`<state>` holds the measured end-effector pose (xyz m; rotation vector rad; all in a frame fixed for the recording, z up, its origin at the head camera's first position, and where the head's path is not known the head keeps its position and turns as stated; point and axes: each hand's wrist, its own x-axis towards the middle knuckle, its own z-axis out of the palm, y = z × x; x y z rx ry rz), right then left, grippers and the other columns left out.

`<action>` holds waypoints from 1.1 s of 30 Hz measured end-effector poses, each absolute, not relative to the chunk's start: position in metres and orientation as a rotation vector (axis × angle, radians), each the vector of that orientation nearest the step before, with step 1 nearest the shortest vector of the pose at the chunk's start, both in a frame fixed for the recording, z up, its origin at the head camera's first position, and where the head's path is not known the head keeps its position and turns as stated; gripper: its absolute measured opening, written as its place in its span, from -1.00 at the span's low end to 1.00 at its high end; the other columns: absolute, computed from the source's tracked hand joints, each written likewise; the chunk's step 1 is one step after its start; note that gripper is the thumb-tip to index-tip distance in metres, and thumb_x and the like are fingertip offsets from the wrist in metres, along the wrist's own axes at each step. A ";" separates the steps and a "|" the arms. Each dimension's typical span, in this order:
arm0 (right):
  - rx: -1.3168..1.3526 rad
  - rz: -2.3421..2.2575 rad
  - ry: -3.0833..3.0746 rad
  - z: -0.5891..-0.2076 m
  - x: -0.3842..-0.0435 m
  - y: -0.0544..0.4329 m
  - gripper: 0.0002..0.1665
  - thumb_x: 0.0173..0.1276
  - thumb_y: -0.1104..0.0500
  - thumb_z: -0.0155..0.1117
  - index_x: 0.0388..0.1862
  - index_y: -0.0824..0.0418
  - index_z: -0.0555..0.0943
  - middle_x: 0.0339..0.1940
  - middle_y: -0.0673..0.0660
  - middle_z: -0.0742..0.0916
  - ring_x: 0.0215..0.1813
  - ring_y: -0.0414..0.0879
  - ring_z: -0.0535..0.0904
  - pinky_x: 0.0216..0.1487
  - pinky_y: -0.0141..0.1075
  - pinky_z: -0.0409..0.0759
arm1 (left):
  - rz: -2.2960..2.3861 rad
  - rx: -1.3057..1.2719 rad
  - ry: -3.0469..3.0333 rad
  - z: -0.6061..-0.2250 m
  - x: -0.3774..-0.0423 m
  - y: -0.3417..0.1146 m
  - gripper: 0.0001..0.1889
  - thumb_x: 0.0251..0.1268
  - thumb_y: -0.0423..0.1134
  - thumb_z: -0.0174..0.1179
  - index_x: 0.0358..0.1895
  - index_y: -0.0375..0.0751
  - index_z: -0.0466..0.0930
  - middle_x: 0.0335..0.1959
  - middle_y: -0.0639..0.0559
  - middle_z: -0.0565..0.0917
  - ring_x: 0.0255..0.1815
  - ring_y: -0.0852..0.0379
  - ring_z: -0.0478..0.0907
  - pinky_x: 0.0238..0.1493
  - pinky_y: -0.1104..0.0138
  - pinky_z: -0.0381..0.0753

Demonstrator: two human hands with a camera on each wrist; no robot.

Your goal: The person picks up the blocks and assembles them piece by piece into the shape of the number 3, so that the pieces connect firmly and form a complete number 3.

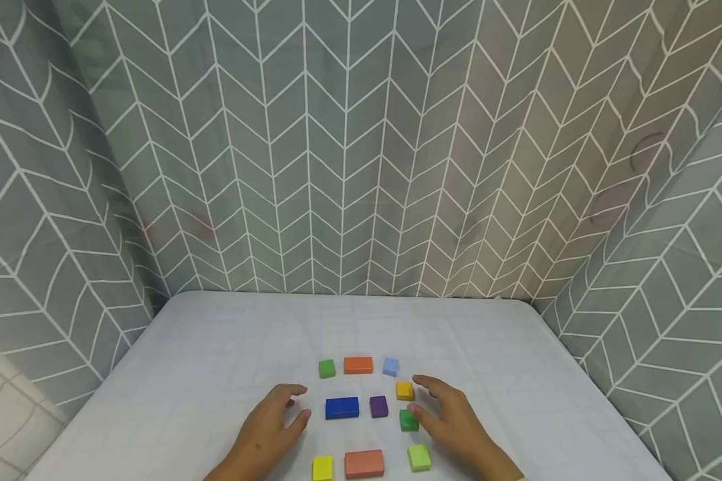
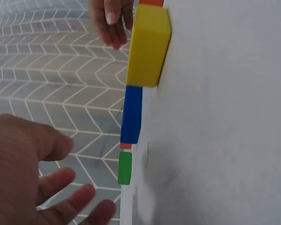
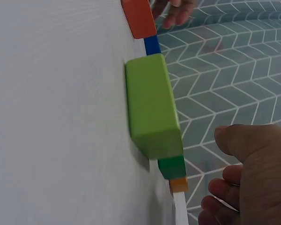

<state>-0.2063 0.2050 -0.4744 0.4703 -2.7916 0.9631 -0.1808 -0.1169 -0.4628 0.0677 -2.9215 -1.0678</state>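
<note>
My left hand (image 1: 272, 422) is left of a dark blue rectangular block (image 1: 342, 408), thumb and fingers apart with a gap to it. My right hand (image 1: 457, 422) is beside an orange-yellow block (image 1: 404, 391) and a dark green block (image 1: 408, 421). Its thumb tip overlaps the green block in the head view; whether they touch I cannot tell. Neither hand holds anything. A purple block (image 1: 379, 407) lies between the hands. Nearer me are a yellow block (image 1: 322, 469), a salmon-red block (image 1: 364, 464) and a light green block (image 3: 152, 105).
Along the far side lie a green block (image 1: 327, 369), an orange-red block (image 1: 358, 365) and a light blue block (image 1: 390, 366). All rest on a table with a white cloth (image 1: 216, 347). Grey curtains (image 1: 337, 167) with white chevron lines stand behind and at the sides.
</note>
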 end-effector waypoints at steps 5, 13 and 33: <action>0.575 0.992 -2.794 -0.472 -0.212 0.198 -0.38 0.35 -0.10 0.35 0.30 0.15 0.55 0.27 0.04 0.65 0.27 0.03 0.59 0.24 0.01 0.55 | -1.085 0.033 -2.870 -0.460 -0.182 -0.108 -0.67 0.23 -0.09 0.35 0.04 0.02 0.61 0.06 0.15 0.64 0.00 0.13 0.58 0.08 -0.01 0.64; 0.708 1.007 -2.768 -0.473 -0.215 0.186 -0.43 0.30 -0.03 0.41 0.25 0.13 0.59 0.21 -0.01 0.69 0.27 -0.02 0.59 0.26 0.05 0.53 | -1.194 -0.141 -2.787 -0.465 -0.190 -0.103 -0.79 0.28 -0.17 0.31 -0.04 0.01 0.63 -0.07 0.20 0.66 0.00 0.14 0.57 0.07 0.03 0.64; 0.961 0.976 -2.649 -0.479 -0.228 0.164 -0.57 0.18 0.07 0.50 0.05 0.08 0.70 0.04 -0.12 0.74 0.13 -0.15 0.64 0.16 -0.13 0.62 | -1.414 -0.362 -2.650 -0.480 -0.212 -0.096 -0.89 0.35 -0.30 0.19 -0.13 -0.05 0.64 -0.16 0.16 0.68 -0.04 0.17 0.56 0.08 0.06 0.61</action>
